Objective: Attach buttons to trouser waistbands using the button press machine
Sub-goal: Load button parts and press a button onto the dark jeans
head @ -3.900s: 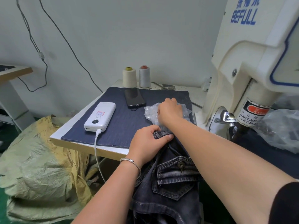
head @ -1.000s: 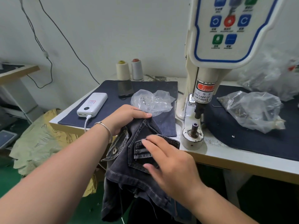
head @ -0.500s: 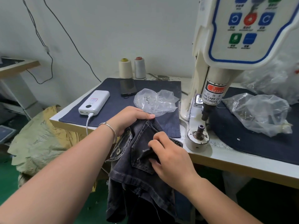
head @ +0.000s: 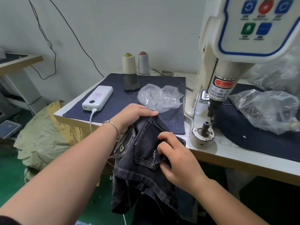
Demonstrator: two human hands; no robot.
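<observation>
We held the jeans [head: 146,153] at the counter's [head: 243,153] front edge, left of the press [head: 203,135]. Left hand [head: 133,117] fingers gripped the waistband; right hand [head: 177,159] fingers pinched the denim.

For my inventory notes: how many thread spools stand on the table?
2. A cream thread spool with a yellow top and a grey thread spool with a red top stand side by side at the table's back edge, near the wall. The machine may hide others.
</observation>
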